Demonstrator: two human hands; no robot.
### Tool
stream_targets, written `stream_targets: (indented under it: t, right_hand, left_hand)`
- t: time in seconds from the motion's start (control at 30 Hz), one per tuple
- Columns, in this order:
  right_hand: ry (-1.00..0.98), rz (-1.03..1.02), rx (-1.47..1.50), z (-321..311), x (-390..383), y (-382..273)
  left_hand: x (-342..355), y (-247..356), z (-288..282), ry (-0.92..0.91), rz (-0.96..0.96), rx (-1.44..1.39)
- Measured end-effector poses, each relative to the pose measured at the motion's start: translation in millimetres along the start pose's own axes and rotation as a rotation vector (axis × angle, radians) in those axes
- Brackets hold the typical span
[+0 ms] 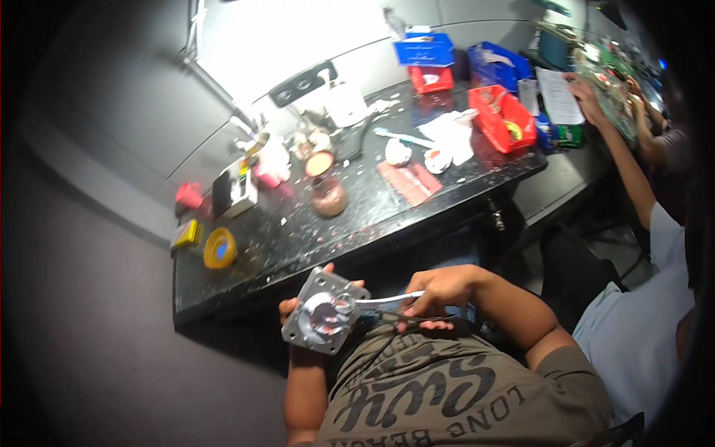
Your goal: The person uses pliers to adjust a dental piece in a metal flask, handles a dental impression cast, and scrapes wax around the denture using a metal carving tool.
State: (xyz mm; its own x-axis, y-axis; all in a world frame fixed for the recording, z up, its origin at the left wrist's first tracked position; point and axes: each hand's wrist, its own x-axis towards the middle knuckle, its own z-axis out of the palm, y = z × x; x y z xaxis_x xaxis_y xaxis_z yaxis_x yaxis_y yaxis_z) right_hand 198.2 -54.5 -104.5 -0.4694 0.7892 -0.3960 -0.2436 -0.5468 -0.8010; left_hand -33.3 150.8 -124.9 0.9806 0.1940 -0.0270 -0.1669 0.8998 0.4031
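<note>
My left hand (288, 308) is wrapped round a square metal block (316, 334), with its fingers at the edges. The block has a round hollow in the middle and holes at its corners. Pinkish and white material shows inside the hollow. My right hand (441, 289) grips a slim white-handled tool (387, 301), its far end at the block's right side. That end is too blurred to tell its kind. A thin dark length, perhaps a cord, passes below my right fingers. Both hands are in front of my body, beside the bench's near edge.
The black bench (268, 261) carries a yellow bowl (220, 248), a pinkish jar (328, 197), a white box (242, 195) and white tissue (454, 134). Red bins (500, 119) and blue bins (424, 51) stand at the back right. A co-worker's arm (624, 160) reaches in at right.
</note>
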Motion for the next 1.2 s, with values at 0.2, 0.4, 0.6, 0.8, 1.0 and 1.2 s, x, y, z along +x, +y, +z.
stream_targets:
  t: [0.2,0.4,0.6,0.8,1.0,1.2]
  right_hand:
    - [0.040,-0.017,-0.035,2.6,-3.2,3.9]
    - [0.059,-0.023,-0.063,0.6,1.6,9.9]
    - [0.042,-0.046,-0.054,-0.1,5.6,10.6]
    - [0.093,-0.062,-0.050,4.2,11.1,13.3]
    - [0.152,-0.076,-0.160,2.6,14.5,17.8]
    - [0.203,-0.100,-0.194,4.4,10.5,13.2]
  left_hand:
    - [3.8,-0.8,-4.3,-0.074,-0.032,0.009]
    - [3.9,-3.6,-5.4,0.006,0.014,0.047]
    - [5.4,0.5,-11.7,0.001,0.012,0.083]
    - [5.1,-0.5,-24.9,-0.017,0.025,0.074]
    - [3.6,-4.5,-28.3,0.084,0.067,0.073]
    - [2.3,-6.8,-33.4,0.079,0.065,0.071]
